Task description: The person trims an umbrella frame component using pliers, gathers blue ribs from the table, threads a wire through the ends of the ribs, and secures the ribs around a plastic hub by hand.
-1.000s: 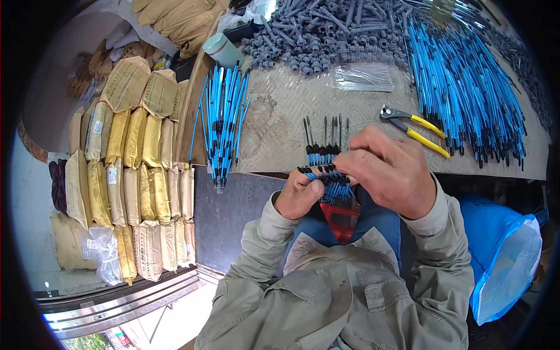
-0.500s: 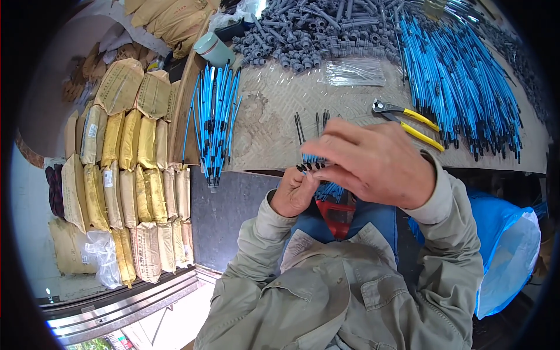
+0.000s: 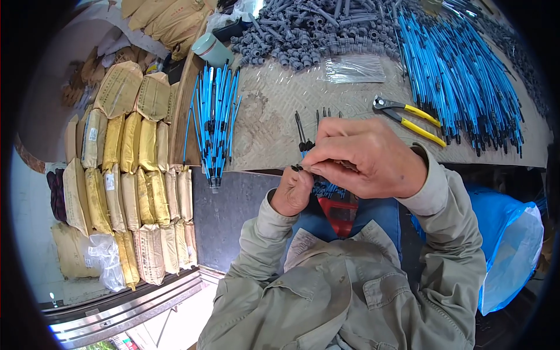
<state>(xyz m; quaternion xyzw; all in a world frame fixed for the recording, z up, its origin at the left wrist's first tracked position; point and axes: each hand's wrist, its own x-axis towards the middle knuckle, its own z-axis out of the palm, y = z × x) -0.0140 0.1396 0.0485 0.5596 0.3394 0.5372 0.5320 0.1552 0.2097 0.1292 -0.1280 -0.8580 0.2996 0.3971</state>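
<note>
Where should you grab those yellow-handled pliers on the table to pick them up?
Probably by the two yellow handles of the pliers, coming from the right. The handles point that way and spread apart, lying flat on the table, while the metal jaws face left. The blue tubes lie close behind.

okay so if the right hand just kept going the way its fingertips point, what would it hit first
The right hand points toward the person's left, so it would meet the left hand and the small black piece almost at once; they look nearly touching.

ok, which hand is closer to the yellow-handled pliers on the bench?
Right. The right hand sits just below-left of the yellow-handled pliers, not touching them. The left hand is lower and further left, beyond the right hand.
</note>
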